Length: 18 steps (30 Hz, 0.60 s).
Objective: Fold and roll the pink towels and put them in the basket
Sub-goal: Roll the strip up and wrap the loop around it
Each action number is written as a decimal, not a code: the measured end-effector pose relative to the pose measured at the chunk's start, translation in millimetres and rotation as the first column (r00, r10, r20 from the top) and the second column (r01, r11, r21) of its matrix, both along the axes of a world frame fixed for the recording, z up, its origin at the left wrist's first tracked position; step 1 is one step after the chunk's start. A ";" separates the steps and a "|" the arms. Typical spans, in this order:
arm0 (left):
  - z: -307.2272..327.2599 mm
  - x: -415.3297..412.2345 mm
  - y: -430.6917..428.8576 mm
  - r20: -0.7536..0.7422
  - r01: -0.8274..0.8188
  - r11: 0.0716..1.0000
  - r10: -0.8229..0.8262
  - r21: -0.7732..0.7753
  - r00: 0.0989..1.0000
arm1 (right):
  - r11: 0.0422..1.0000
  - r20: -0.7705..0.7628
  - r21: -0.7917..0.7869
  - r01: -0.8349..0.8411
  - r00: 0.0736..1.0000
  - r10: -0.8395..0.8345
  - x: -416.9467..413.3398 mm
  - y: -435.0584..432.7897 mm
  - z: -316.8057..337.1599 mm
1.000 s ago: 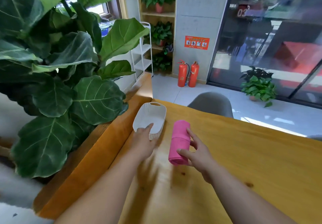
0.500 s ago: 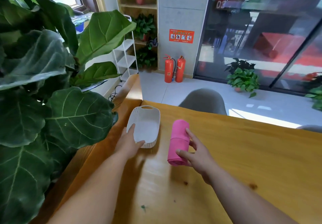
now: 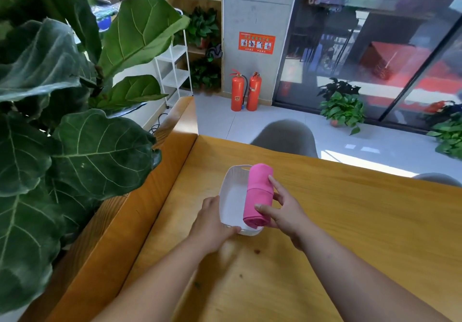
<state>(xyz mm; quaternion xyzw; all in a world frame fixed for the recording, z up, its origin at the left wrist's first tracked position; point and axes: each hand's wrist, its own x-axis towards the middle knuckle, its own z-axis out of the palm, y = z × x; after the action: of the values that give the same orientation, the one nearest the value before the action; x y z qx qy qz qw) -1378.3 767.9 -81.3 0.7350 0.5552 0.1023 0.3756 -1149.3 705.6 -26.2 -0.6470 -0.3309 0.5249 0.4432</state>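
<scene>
A rolled pink towel (image 3: 258, 194) lies lengthwise over the right side of the white plastic basket (image 3: 230, 184), which sits on the wooden table (image 3: 350, 221). My right hand (image 3: 287, 209) holds the roll from its right side, thumb at the near end and fingers along its far part. My left hand (image 3: 212, 224) grips the basket's near left rim. Whether the roll rests on the basket's floor or on its rim is unclear.
A large-leaved plant (image 3: 62, 121) crowds the left side beside a wooden ledge (image 3: 140, 209). A grey chair back (image 3: 285, 139) stands at the table's far edge. Two red fire extinguishers (image 3: 245, 91) and potted plants (image 3: 342, 106) are on the floor beyond.
My left hand has pulled the basket nearer and to the right. My right hand has carried the pink roll left, from the bare table onto the basket.
</scene>
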 end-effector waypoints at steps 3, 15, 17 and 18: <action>5.0 4.4 -2.5 0.039 0.011 0.996 -0.008 -0.089 0.999 | 0.998 0.043 -0.045 -0.037 0.998 0.039 2.4 -1.6 -5.4; 13.9 24.2 51.0 0.038 -0.047 0.999 0.046 0.023 0.998 | 0.960 0.221 -0.235 -0.152 0.953 0.205 -31.7 39.8 -20.9; 3.7 26.5 49.1 0.042 -0.052 0.997 0.050 0.057 0.998 | 0.946 0.272 -0.278 -0.170 0.930 0.247 -39.8 47.6 -29.4; -2.1 26.9 47.9 0.051 -0.059 0.996 0.056 0.069 0.997 | 0.935 0.305 -0.303 -0.184 0.911 0.278 -42.9 51.2 -34.1</action>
<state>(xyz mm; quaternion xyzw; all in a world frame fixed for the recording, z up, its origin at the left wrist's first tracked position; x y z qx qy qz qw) -1351.4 815.8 -83.5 0.7288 0.5628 0.1504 0.3598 -1192.2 756.8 -60.4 -0.7383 -0.4036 0.4930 0.2214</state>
